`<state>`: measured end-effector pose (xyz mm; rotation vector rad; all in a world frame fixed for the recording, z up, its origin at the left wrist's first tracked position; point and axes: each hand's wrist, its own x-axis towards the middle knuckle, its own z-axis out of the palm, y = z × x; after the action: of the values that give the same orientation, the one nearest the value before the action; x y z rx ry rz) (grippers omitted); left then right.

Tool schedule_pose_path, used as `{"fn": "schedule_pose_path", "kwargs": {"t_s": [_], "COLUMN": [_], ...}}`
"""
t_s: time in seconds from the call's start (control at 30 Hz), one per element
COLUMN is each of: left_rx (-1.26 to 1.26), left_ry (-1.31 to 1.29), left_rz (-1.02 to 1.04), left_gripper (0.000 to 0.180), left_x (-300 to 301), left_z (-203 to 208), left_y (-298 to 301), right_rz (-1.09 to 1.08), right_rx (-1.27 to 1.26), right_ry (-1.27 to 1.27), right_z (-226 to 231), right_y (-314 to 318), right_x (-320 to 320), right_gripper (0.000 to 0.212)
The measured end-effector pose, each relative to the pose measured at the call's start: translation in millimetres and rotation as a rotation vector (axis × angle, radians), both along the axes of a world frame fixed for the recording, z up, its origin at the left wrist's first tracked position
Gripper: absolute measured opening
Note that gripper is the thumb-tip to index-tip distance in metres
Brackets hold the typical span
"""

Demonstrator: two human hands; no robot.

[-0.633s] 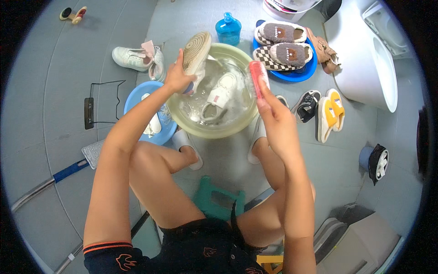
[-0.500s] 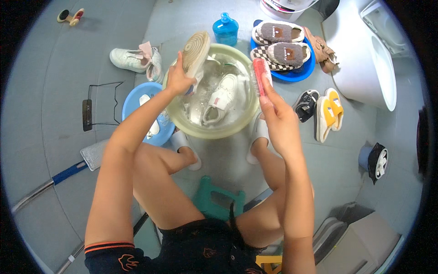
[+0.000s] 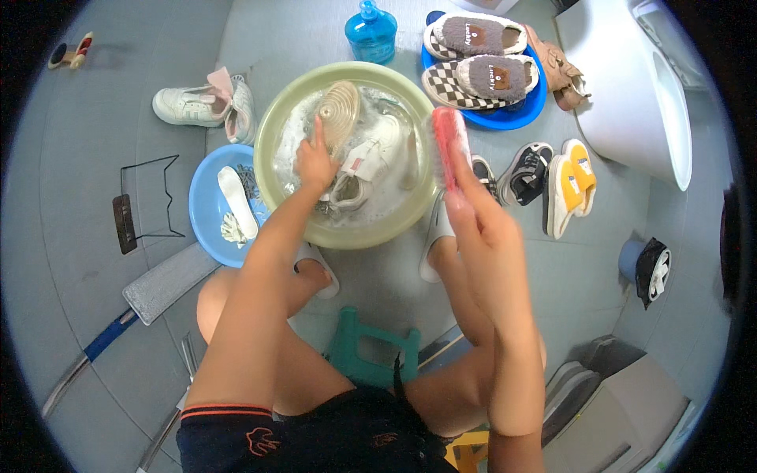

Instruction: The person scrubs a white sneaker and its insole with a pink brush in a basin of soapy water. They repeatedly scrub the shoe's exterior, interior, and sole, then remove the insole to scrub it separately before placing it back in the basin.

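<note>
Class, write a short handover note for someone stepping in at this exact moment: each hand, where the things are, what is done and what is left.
Left hand: grips a shoe, sole up, over the soapy green basin.
Right hand: holds a pink brush by the basin's right rim, off the shoe.
Done: shoe wet; a white shoe soaks in the suds.
Left: scrubbing the sole; the white sneakers on the floor look unwashed.

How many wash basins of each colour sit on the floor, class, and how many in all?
Blue basins: 2, one on the left and one at the top
Pale green basin: 1
Total: 3
</note>
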<state>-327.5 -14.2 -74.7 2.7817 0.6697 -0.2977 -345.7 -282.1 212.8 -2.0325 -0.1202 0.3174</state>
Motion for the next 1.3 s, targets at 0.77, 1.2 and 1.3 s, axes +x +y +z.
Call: {"fn": "schedule_pose_path", "kwargs": {"t_s": [0.77,1.2,1.3], "left_rx": [-0.434,-1.553,-1.770], "left_ry": [-0.323,-0.270,-0.211], "left_rz": [-0.201,0.088,0.168], "left_gripper": [0.123,0.075,0.077], "left_x": [10.6,-28.5,-39.8], "left_z": [126.1,262.2,253.6], "left_y": [63.4,59.1,77.7], "right_rz": [0.020,-0.022,0.063], "right_rx": [0.111,0.030,0.073], "right_ry": [-0.009,-0.115,-0.058], "right_z": [25.8,24.8,32.4], "right_y": [24.2,38.3,38.5], "right_x": [1.6,-3.6,-3.1], "right_gripper": [0.043,0.056,0.043]}}
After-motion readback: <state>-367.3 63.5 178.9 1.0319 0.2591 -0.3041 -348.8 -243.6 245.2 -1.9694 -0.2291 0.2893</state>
